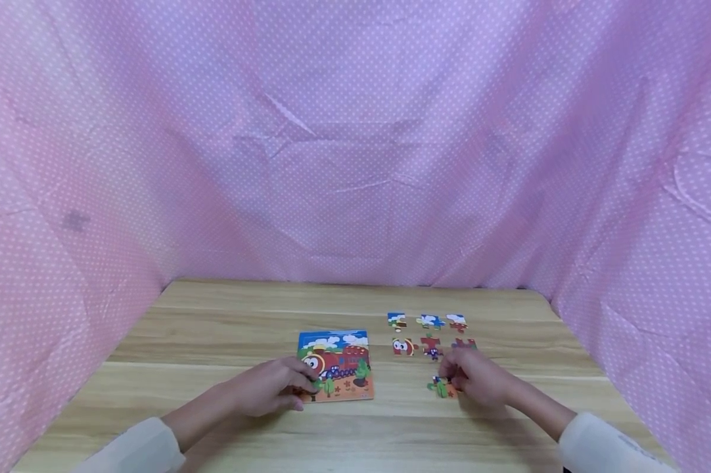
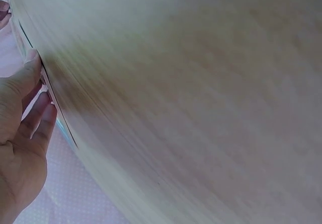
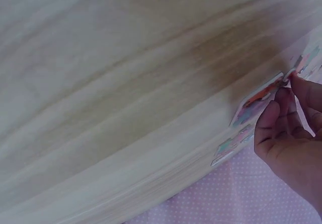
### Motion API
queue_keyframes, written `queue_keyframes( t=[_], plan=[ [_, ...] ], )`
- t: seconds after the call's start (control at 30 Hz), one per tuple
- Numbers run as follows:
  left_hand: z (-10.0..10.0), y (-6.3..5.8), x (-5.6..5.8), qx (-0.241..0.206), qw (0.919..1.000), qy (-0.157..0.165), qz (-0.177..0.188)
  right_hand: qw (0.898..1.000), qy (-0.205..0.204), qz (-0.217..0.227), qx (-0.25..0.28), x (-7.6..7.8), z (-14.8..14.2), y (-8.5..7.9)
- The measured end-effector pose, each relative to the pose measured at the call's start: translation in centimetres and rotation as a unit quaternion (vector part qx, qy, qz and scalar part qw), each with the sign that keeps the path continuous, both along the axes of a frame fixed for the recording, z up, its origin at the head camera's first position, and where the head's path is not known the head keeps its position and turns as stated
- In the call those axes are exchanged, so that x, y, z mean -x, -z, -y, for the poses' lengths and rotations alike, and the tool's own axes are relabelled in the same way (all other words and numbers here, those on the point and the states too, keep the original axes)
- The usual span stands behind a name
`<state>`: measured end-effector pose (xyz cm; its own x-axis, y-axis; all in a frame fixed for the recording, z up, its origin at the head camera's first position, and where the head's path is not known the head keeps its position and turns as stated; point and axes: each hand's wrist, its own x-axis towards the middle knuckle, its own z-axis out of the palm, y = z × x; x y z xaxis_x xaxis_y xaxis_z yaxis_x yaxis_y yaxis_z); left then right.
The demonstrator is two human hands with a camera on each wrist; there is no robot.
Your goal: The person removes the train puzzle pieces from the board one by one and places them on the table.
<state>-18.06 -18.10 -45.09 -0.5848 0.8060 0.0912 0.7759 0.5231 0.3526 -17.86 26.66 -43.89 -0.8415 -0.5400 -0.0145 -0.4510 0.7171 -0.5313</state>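
Note:
A square train-picture puzzle board (image 1: 349,387) lies on the table, its colourful picture facing up. My left hand (image 1: 275,386) rests at its lower left corner, fingertips touching the board's edge, fingers loosely bent. To the right, my right hand (image 1: 480,376) pinches a small puzzle piece with thumb and fingertips, low over the nearest pieces. In the right wrist view, the thumb and fingers of the right hand (image 3: 289,128) meet at the edge of a piece; the fingers hide part of it. A green-and-orange puzzle piece (image 1: 441,387) shows beside these fingertips.
Loose puzzle pieces lie in rows right of the board, among them a piece with eyes (image 1: 401,347), a blue-and-white piece (image 1: 430,321) and a red piece (image 1: 430,343). A pink dotted cloth (image 1: 355,197) hangs around the wooden table (image 1: 243,309).

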Motion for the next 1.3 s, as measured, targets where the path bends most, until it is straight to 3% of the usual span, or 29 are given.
queue_keyframes(
  t=[0.33, 0.57, 0.73, 0.9, 1.07, 1.3],
  plan=[
    [0.7, 0.3, 0.4, -0.004, 0.9993, -0.028, 0.025, 1.000, -0.003, -0.027, -0.006, 0.8, 2.4, -1.2],
    [1.6, -0.2, 0.9, -0.020, 0.9991, -0.038, 0.007, 0.998, -0.018, -0.059, -0.009, 1.6, 4.7, -1.4],
    [2.6, -0.4, 1.2, -0.015, 0.9990, -0.042, 0.011, 0.999, -0.024, -0.047, 0.003, 2.3, 6.6, -1.8],
    [3.4, -0.2, 1.5, -0.014, 0.9995, -0.027, 0.010, 0.998, -0.041, -0.050, 0.001, 3.1, 9.0, -1.9],
    [3.7, 0.0, 1.8, -0.032, 0.9993, 0.013, -0.016, 0.998, -0.041, -0.037, -0.002, 3.7, 11.5, -1.9],
    [3.6, -0.1, 2.2, -0.041, 0.9989, 0.018, -0.015, 0.999, -0.043, -0.014, -0.018, 4.5, 15.1, -1.8]
  ],
)
